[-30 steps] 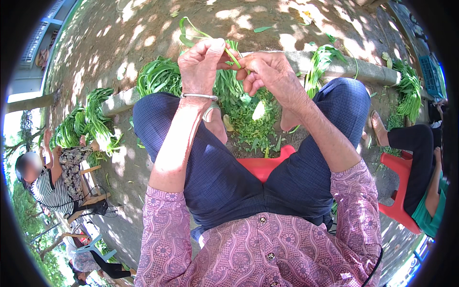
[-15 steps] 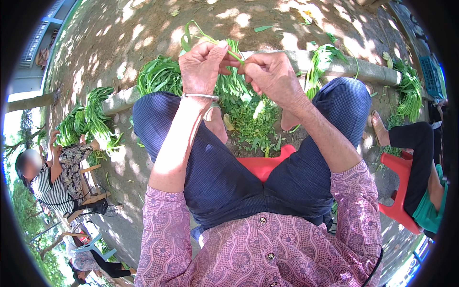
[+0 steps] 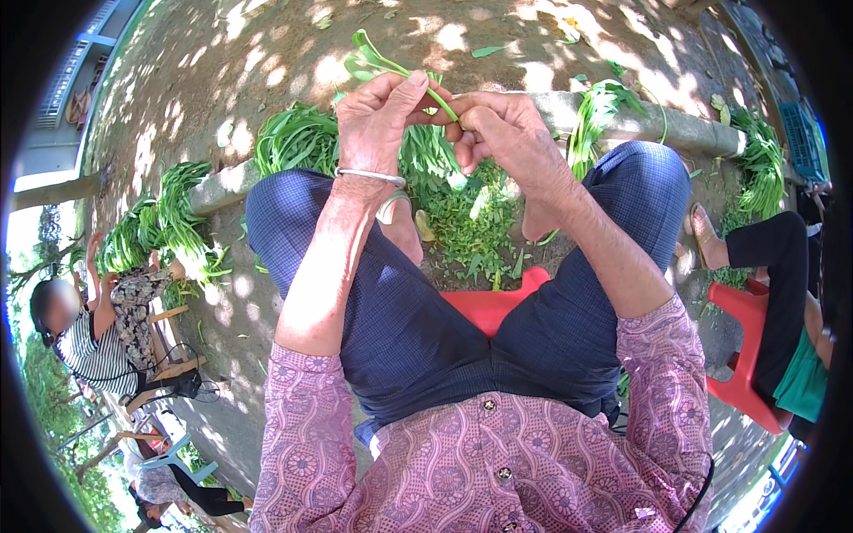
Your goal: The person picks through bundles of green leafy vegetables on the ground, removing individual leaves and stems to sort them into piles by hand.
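Left hand point(image 3: 375, 111) pinches 1 green stem point(image 3: 442, 104) midway; right hand point(image 3: 508, 135) pinches its near end.

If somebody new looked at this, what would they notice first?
Probably the left hand and right hand at the top middle, holding a leafy green stem between them. Next, perhaps the pink patterned shirt across the bottom, and the bright red stool in the middle, showing between the dark trouser legs.
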### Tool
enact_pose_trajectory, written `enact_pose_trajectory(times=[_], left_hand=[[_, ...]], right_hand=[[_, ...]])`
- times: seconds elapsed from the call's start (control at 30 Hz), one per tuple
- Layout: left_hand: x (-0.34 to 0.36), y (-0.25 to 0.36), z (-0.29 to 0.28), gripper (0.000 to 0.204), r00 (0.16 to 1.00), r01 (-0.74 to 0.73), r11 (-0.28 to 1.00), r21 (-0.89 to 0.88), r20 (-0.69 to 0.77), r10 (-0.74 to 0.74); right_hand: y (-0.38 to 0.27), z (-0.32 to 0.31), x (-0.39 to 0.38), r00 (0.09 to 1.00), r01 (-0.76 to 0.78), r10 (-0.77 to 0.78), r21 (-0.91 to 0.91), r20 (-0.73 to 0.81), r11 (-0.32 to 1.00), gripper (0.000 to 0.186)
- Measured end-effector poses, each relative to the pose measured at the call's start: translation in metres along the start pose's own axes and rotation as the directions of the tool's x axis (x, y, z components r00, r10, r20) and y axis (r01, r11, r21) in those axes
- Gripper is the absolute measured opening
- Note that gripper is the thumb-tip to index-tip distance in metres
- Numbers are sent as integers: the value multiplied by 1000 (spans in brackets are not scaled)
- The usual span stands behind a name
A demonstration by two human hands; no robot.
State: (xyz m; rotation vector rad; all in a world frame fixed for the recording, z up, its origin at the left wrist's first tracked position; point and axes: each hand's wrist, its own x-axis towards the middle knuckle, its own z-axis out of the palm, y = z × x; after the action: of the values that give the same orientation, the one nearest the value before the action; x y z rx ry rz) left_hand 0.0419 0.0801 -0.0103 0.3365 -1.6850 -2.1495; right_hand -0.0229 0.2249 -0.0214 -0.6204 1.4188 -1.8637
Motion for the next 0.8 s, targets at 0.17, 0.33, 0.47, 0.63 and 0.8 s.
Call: enact_pose_trajectory(times=[0.17,0.33,0.47,0.63,0.8], left_hand=[[0,-2,-5,21,998,-57,986,157,45,51],[-2,-2,-2,20,999,-19,996,90,38,15],[0,-5,-6,21,999,-37,983,181,18,34],[-4,4,4,20,1000,19,994,112,-20,-16],[-5,3,2,21,996,87,989,-121,-16,-89]], right_hand=[[-9,6,-3,999,-33,37,-124,29,992,24],[-1,1,0,999,5,6,-207,50,978,26],[0,3,-2,1000,19,-12,-261,25,965,27],[2,2,-1,996,58,-74,-308,-43,950,26],[-2,7,-2,986,105,-134,-261,-96,960,22]])
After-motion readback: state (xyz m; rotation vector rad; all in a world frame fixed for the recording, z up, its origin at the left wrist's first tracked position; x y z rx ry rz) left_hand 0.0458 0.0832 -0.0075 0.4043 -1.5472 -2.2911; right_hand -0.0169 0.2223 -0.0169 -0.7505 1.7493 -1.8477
